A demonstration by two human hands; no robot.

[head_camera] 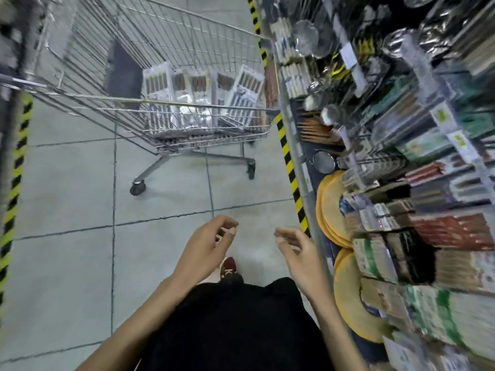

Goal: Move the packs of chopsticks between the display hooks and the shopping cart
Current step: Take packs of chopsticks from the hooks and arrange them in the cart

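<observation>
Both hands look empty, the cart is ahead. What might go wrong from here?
The packs of chopsticks stand leaning in the shopping cart; pulling one out may topple its neighbours. The cart stands on wheels, so a lean on its rim may roll it away. The right hand is close to crowded display packs; a careless reach may knock some off.

The shopping cart (pixel 171 41) is a bare wire trolley on castors, standing on the floor just beside the display (pixel 356 145); in its basket about five packs of chopsticks (pixel 199 100) stand on end in a row at the nearer end, clear-fronted, brown and dark sticks showing through. More hanging packs (pixel 452 232) crowd the display on the right, red, brown and green; too blurred to make out the hooks.
</observation>
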